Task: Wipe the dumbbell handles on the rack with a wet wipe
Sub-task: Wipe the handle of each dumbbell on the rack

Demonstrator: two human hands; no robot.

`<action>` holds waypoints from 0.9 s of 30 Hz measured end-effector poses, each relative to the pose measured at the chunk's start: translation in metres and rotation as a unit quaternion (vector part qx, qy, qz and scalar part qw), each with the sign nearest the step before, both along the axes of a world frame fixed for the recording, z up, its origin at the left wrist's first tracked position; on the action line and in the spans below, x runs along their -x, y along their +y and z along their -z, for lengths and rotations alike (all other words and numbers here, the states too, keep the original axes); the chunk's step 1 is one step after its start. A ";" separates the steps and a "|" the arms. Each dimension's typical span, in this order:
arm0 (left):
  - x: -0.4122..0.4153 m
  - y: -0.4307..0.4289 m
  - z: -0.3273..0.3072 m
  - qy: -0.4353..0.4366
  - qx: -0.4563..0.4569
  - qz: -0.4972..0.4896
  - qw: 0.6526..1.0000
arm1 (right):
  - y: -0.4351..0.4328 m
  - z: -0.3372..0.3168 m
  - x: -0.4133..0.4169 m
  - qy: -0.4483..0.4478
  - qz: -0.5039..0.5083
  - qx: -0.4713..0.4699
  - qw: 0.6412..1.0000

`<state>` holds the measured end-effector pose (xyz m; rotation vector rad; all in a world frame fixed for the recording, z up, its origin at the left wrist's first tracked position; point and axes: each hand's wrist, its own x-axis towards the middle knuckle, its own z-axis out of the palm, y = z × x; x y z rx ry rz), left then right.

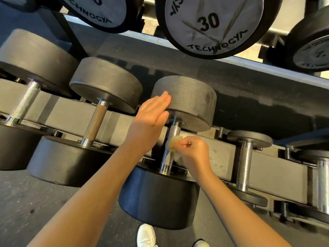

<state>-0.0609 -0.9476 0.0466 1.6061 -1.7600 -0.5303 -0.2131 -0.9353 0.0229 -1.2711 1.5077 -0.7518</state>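
Centre of the lower tier of the rack (270, 168): a black round-headed dumbbell (158, 198), lying across the grey rails, far head tucked under the upper tier, near head jutting out toward the floor. Between the heads, a knurled chrome handle (166, 158), bright, with smooth collars at both ends. Against its middle, on the right side, a crumpled wet wipe (173, 141), yellowish and blurred.

Right hand (194, 148): fingers curled, fingertips pinching the wipe and holding it to the handle. Left hand (151, 118): flat, fingers straight and pressed together, thumb a little apart, laid against the side of the far head.

Just beside on the left, a similar dumbbell with a dull brown, rusty-looking handle (96, 122); farther left, a bigger one with a shiny handle (25, 102). To the right, a small dumbbell (244, 164) with thin heads, a stretch of bare rail in between. Narrow gaps between neighbouring heads; open dark floor (35, 202) in front of the near heads, white shoes (146, 236) at the bottom edge.

Overhead, upper-tier dumbbells seen end-on. On one grey cap (210, 24): "30" and "TECHNOGYM", scuffed with dark streaks. On the left cap (99, 9): "TECHNOGYM" again, its number cut off. On the right cap (313, 56): "7." only, the rest out of frame.
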 end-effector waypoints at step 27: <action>0.000 0.000 -0.008 0.000 -0.082 0.012 0.997 | -0.027 0.010 -0.019 0.058 0.127 0.050 0.989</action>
